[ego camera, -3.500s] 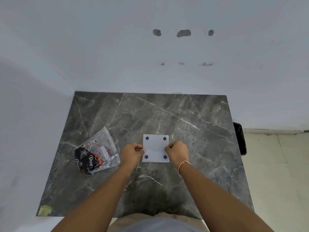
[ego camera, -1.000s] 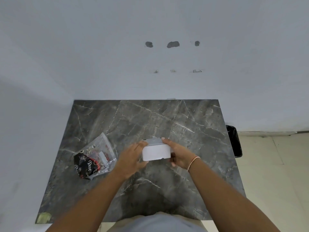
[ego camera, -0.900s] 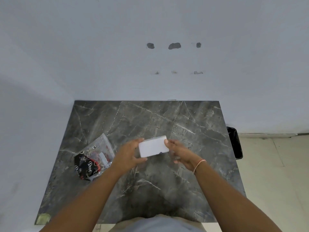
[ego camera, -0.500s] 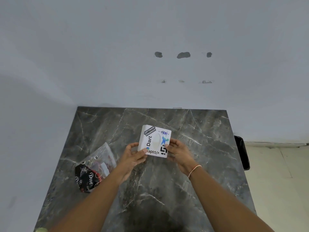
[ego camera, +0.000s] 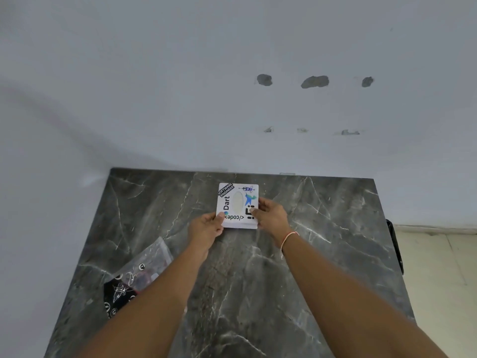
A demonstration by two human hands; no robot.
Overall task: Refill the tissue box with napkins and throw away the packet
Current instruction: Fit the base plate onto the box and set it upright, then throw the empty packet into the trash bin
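Note:
A white square tissue box (ego camera: 237, 204) with stickers and an oval slot on top rests face up on the dark marble table (ego camera: 322, 249), toward its far middle. My left hand (ego camera: 206, 228) grips the box's near left corner. My right hand (ego camera: 271, 215) holds its right side, thumb on the lid. A crumpled clear packet (ego camera: 139, 277) with black and red print lies on the table at the near left, partly behind my left forearm. No napkin shows through the slot.
A pale wall with several chipped holes stands right behind the table. A black bin (ego camera: 395, 246) sits on the tiled floor just past the table's right edge.
The box lay bottom up with its four feet showing. Both hands lifted it, turned it over and moved it away from me, toward the wall. The packet stayed where it was.

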